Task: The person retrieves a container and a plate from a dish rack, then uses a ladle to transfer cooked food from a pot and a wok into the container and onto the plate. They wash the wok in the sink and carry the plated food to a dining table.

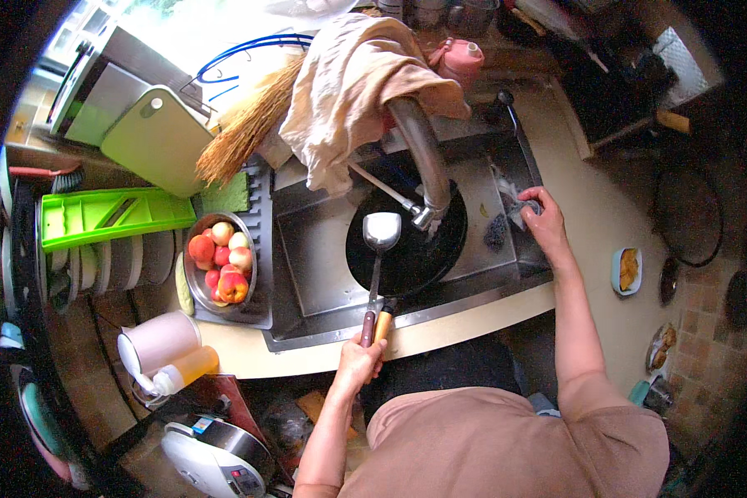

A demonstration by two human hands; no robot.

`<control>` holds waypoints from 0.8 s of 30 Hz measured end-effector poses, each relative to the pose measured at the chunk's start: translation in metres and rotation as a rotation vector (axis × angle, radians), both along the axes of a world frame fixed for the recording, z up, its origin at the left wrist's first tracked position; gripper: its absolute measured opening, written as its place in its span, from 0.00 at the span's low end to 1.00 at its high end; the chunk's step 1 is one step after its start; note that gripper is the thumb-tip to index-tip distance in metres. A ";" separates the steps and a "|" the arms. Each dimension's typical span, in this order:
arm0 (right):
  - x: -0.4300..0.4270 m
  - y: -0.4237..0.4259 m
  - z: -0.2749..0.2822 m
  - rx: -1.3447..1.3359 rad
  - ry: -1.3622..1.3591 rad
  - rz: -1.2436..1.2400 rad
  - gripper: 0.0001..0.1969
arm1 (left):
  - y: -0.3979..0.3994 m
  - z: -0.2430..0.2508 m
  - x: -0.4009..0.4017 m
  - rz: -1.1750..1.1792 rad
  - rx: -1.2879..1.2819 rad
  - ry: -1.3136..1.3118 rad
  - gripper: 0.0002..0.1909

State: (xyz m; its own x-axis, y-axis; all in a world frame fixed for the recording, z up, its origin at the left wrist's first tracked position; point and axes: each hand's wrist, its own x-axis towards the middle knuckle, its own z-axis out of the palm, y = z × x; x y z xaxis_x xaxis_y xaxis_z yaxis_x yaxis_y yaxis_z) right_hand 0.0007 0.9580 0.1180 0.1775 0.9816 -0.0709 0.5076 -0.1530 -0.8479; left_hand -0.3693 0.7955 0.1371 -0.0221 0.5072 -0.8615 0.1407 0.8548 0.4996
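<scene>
My left hand (361,359) holds the brown handle of a metal wok spatula (381,233) together with the yellowish wooden handle (383,322) of a black wok (373,199). The wok rests in the stainless steel sink (317,274), below the faucet (437,168), and the spatula's blade lies over it. At the sink's right side my right hand (541,218) pinches a greyish, crumpled cloth or scrubber (525,215). A dark mesh scouring pad (495,232) lies just left of it. A beige cloth (348,93) drapes over the faucet's base area, beside a straw whisk broom (249,127).
Left of the sink stand a metal bowl (253,274) of peaches or nectarines, a green slicer (115,218), a cutting board (155,140) and a pink-white pitcher (162,339). A pink bottle (460,61) is behind the faucet. A small dish (616,283) of food sits at right.
</scene>
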 end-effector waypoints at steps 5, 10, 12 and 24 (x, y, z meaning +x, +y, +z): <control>0.008 -0.011 -0.087 -0.098 -0.323 -0.042 0.09 | -0.029 -0.014 0.006 -0.274 0.391 0.468 0.15; 0.006 -0.008 -0.125 -0.276 -0.505 0.071 0.08 | -0.029 0.008 -0.001 -0.291 0.446 0.617 0.18; -0.003 0.016 -0.117 -0.057 -0.391 0.087 0.09 | -0.029 0.007 -0.010 -0.291 0.556 0.679 0.19; -0.142 0.219 -0.041 0.452 -0.398 0.451 0.19 | -0.045 0.015 -0.045 0.177 0.067 -0.089 0.16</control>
State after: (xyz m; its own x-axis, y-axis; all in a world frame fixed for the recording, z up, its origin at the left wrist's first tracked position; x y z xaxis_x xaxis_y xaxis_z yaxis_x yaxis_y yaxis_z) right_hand -0.1412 1.1766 0.0769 -0.3202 0.8836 0.3416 0.7202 0.4613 -0.5182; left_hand -0.4139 0.7502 0.1518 -0.0414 0.5587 -0.8284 -0.0562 0.8265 0.5602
